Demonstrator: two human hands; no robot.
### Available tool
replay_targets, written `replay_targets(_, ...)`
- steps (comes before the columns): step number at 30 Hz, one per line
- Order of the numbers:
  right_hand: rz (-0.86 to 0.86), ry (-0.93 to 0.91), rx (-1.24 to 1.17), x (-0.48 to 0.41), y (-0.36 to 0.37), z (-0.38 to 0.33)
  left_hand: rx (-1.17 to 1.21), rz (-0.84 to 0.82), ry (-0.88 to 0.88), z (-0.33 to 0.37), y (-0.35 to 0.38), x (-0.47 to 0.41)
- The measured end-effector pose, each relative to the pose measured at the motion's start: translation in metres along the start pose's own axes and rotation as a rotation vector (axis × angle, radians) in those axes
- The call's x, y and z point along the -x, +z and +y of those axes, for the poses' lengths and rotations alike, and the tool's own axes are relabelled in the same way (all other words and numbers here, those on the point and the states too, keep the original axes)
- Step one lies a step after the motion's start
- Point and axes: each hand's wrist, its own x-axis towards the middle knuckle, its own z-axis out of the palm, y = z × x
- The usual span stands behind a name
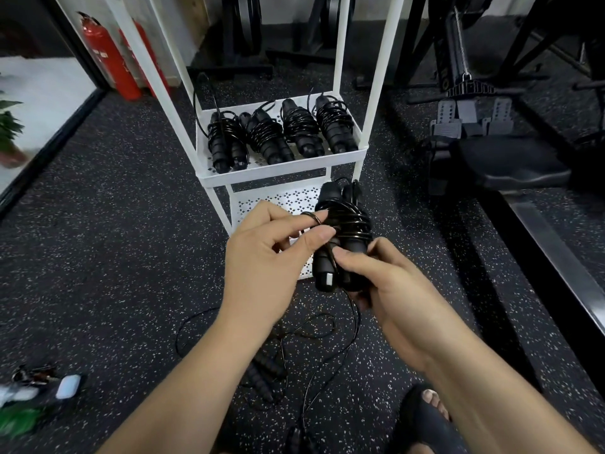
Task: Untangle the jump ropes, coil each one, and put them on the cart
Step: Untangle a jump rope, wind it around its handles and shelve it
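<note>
the right hand (386, 283) grips the paired handles of a jump rope (347, 224) low down, fingers curled round them. the left hand (262, 267) pinches a small loop of its cord against the wraps. the bundle is held in the air in front of the white cart (281, 173), not yet set down.

the likeliest slip is at that pinch. the cord looks stiff and springy, so if the loop escapes before it is tucked, the wraps would probably loosen. a thin cord also hangs from under the bundle toward the loose ropes (265, 371) on the floor (114, 257). i cannot tell whether it is this rope's tail. if it is caught in that tangle, lifting toward the cart would drag the pile or pull the coil open.

four coiled ropes (268, 136) lie side by side on the upper shelf and nearly fill it, with a raised rim in front and upright posts (376, 77) at the corners. a fifth would have to clear the rim and could nudge its neighbours. the lower shelf (278, 198) just behind the hands shows bare perforated metal and looks the roomier spot.
</note>
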Motion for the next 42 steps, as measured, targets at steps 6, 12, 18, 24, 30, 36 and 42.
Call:
replay_targets(6, -0.059, -0.03, 0.143, 0.004, 0.001, -0.006, -0.025, 0.105, -0.053, -0.005, -0.007, -0.005)
replay_targets(12, -0.145, 0.132, -0.01, 0.004, -0.004, -0.005, 0.063, 0.078, -0.176, -0.014, -0.009, -0.012)
replay_targets(18, -0.249, 0.217, -0.167, 0.006, -0.004, -0.006, 0.302, -0.052, -0.338, -0.021, -0.011, -0.021)
replay_targets(24, -0.451, 0.262, -0.189, 0.009, -0.009, -0.014, 0.528, -0.135, -0.377, -0.03, -0.013, -0.027)
replay_targets(30, -0.492, 0.261, -0.037, 0.008, -0.016, -0.017, 0.557, -0.141, -0.322, -0.03, -0.011, -0.025)
replay_targets(36, -0.431, 0.245, 0.052, 0.005, -0.009, -0.007, 0.458, -0.079, -0.324, -0.039, -0.002, -0.027)
replay_targets(42, -0.079, 0.073, 0.312, 0.001, 0.002, 0.001, 0.448, -0.151, -0.541, -0.05, 0.004, -0.023)
